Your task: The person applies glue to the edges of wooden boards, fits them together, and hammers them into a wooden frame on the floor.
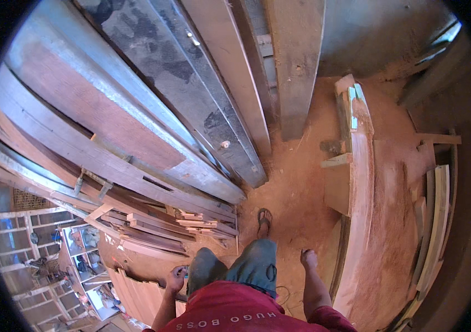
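Note:
My left hand (177, 278) hangs beside my left thigh with its fingers curled. A small teal-and-white bit shows at its fingers, too small to name. On the other side my right hand (308, 259) is held out from my body, closed in a loose fist with nothing showing in it. It is nearest to a long reddish plank (361, 182) at the right and touches nothing. One sandalled foot (264, 217) is forward on the dusty floor (290, 188).
Large boards (207, 83) and door-like panels (108, 110) lean at the left and ahead. Short wood strips (199, 222) are stacked near my left leg. A sawdust-covered surface (393, 221) and more planks (437, 221) lie right. Cluttered shelves (84, 260) stand at far left.

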`<control>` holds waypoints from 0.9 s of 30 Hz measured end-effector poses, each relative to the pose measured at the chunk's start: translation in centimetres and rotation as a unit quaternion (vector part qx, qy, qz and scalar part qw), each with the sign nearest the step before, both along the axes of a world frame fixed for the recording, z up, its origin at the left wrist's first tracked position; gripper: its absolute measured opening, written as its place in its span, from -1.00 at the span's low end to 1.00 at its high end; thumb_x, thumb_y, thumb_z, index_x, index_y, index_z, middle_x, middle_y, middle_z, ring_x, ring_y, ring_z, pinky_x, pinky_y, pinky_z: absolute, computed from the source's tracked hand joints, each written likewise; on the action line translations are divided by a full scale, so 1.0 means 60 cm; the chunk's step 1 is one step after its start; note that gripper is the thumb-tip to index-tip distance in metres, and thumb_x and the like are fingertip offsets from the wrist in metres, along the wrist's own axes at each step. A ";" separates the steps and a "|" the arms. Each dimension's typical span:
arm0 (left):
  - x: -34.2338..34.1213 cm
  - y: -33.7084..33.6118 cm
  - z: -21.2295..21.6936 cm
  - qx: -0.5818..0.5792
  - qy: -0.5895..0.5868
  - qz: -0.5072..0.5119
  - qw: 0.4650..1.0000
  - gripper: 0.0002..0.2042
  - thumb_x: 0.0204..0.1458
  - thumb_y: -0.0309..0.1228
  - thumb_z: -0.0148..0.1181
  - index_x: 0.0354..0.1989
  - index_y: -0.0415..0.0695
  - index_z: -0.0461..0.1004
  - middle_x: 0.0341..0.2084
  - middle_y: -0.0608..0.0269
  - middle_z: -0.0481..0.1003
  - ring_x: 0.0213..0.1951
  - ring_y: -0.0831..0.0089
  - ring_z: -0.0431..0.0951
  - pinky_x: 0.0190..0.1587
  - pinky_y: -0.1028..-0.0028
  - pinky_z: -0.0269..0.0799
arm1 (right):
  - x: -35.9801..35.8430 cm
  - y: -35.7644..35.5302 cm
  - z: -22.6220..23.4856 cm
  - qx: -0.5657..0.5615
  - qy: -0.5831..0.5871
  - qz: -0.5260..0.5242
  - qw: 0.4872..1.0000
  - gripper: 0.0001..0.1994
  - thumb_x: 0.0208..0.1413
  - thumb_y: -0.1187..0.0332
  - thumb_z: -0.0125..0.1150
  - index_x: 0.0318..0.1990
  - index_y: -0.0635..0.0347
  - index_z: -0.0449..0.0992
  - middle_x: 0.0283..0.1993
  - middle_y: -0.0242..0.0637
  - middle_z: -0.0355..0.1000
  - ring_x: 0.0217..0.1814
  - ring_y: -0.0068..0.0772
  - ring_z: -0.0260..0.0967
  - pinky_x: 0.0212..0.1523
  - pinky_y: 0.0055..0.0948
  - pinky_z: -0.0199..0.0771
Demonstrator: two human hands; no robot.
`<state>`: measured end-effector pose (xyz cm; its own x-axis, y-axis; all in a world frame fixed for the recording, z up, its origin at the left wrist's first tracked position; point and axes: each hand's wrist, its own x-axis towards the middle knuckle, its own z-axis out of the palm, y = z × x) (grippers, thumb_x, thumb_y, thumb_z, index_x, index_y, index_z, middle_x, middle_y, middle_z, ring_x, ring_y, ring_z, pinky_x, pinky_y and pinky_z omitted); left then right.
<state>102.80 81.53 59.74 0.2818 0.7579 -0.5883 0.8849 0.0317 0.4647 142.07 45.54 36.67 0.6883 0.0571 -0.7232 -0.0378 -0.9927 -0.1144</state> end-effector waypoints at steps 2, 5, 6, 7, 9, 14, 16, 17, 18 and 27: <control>-0.043 -0.018 -0.017 0.016 0.024 -0.014 0.999 -0.69 0.14 -0.25 0.14 -0.11 -0.25 0.52 -0.29 -0.03 0.57 -0.22 0.22 0.59 -0.13 0.31 0.47 | 0.006 0.009 -0.026 0.084 -0.030 0.054 0.995 -0.53 0.14 -0.05 0.10 -0.30 0.27 0.58 -0.40 0.07 0.54 -0.27 0.15 0.52 -0.25 -0.04 0.50; -0.080 -0.040 -0.025 0.104 -0.011 -0.077 0.992 -0.69 0.15 -0.22 0.09 -0.17 -0.24 0.51 -0.30 -0.06 0.55 -0.19 0.07 0.57 -0.11 0.25 0.45 | -0.003 0.086 -0.087 0.236 0.137 -0.034 0.961 -0.39 0.12 -0.24 0.04 -0.33 0.26 0.57 -0.56 -0.14 0.47 -0.44 -0.04 0.47 -0.40 -0.11 0.46; -0.086 -0.073 -0.017 0.115 -0.014 -0.052 0.992 -0.69 0.15 -0.21 0.08 -0.19 -0.24 0.51 -0.29 -0.05 0.55 -0.19 0.05 0.56 -0.11 0.25 0.45 | 0.004 0.138 -0.051 0.198 0.230 -0.012 0.953 -0.36 0.10 -0.28 0.03 -0.30 0.25 0.56 -0.56 -0.19 0.43 -0.47 -0.12 0.42 -0.44 -0.15 0.42; -0.079 -0.105 -0.010 0.120 -0.016 -0.014 0.993 -0.69 0.16 -0.19 0.08 -0.22 -0.24 0.51 -0.29 -0.03 0.55 -0.20 0.04 0.55 -0.12 0.24 0.45 | 0.004 0.187 0.030 0.137 0.317 0.025 0.938 -0.32 0.08 -0.33 0.02 -0.27 0.25 0.55 -0.56 -0.23 0.39 -0.50 -0.20 0.38 -0.47 -0.19 0.38; -0.097 -0.145 -0.044 0.050 -0.021 0.078 0.995 -0.66 0.15 -0.18 0.09 -0.10 -0.20 0.52 -0.19 -0.05 0.55 -0.14 0.06 0.56 -0.08 0.24 0.46 | -0.029 0.230 0.073 0.127 0.342 0.114 0.924 -0.22 0.09 -0.32 0.01 -0.05 0.43 0.45 -0.38 -0.10 0.47 -0.46 -0.16 0.41 -0.45 -0.15 0.38; -0.025 -0.260 -0.028 0.100 -0.049 0.228 0.967 -0.59 0.12 -0.14 0.11 -0.02 -0.22 0.49 -0.15 -0.10 0.55 -0.10 0.07 0.57 -0.02 0.20 0.45 | -0.013 0.301 0.084 0.115 0.242 0.380 0.885 -0.29 0.16 -0.25 -0.07 -0.09 0.39 0.50 -0.19 0.04 0.50 -0.16 0.00 0.46 -0.16 -0.11 0.41; -0.056 -0.374 -0.082 0.119 -0.078 0.312 0.939 -0.59 0.11 -0.14 0.12 -0.01 -0.22 0.48 -0.15 -0.11 0.55 -0.11 0.06 0.57 -0.02 0.20 0.45 | -0.046 0.316 0.104 0.116 0.178 0.499 0.840 -0.32 0.19 -0.22 -0.11 -0.11 0.37 0.52 -0.11 0.10 0.51 -0.05 0.06 0.48 -0.04 -0.09 0.42; -0.071 -0.434 -0.107 0.127 -0.071 0.351 0.925 -0.59 0.10 -0.16 0.13 -0.01 -0.21 0.48 -0.15 -0.09 0.55 -0.11 0.06 0.57 -0.02 0.20 0.46 | -0.060 0.316 0.094 0.130 0.130 0.561 0.807 -0.35 0.20 -0.19 -0.10 -0.15 0.36 0.54 -0.11 0.14 0.51 -0.02 0.10 0.48 -0.01 -0.07 0.42; -0.074 -0.482 -0.125 0.140 -0.066 0.396 0.905 -0.60 0.10 -0.16 0.13 -0.01 -0.21 0.49 -0.16 -0.09 0.55 -0.11 0.06 0.57 -0.03 0.19 0.46 | -0.045 0.323 0.043 0.149 0.081 0.618 0.768 -0.38 0.20 -0.15 -0.08 -0.17 0.36 0.54 -0.12 0.17 0.50 -0.03 0.14 0.47 -0.03 -0.05 0.42; 0.005 -1.075 -0.131 0.010 -0.117 0.656 0.745 -0.55 0.14 -0.01 0.07 -0.05 -0.15 0.53 -0.24 -0.01 0.59 -0.15 0.13 0.58 -0.06 0.25 0.47 | -0.124 0.339 0.090 0.305 0.022 0.734 0.606 -0.56 0.18 0.08 0.01 -0.27 0.40 0.54 -0.27 0.26 0.47 -0.14 0.30 0.45 -0.11 0.02 0.42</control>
